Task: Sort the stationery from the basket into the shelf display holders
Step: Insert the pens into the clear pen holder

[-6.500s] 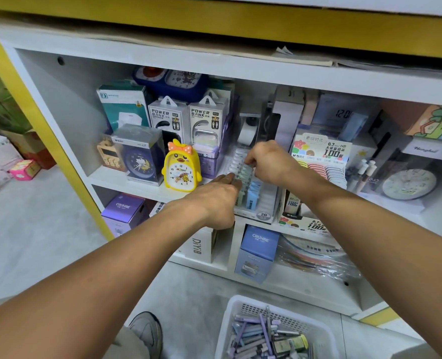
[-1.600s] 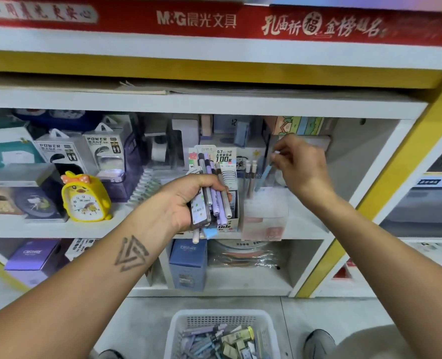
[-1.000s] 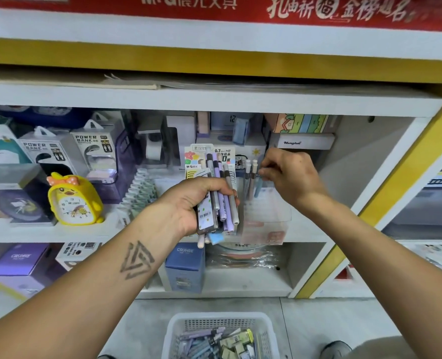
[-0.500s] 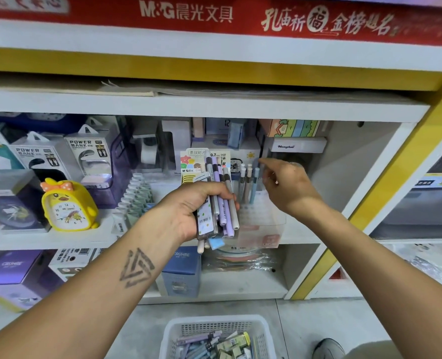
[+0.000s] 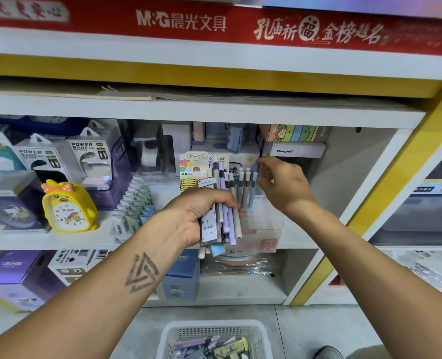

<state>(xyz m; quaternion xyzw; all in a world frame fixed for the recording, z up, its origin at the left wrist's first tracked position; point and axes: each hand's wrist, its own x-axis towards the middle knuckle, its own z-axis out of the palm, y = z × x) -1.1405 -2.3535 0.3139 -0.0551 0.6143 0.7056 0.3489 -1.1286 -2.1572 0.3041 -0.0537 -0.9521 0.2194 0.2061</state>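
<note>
While left grip (image 5: 201,213) holds pens (image 5: 225,203), right grip (image 5: 284,182) loose nr white shelf (image 5: 59,239); basket (image 5: 168,338) on floor.

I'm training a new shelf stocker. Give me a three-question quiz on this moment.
1. True or false: the left hand grips a bundle of pens.
2. The white basket sits: A) on the shelf B) on the floor C) in the right hand.
3. What colour is the duck clock?

Key: 1 true; 2 B; 3 yellow.
</note>
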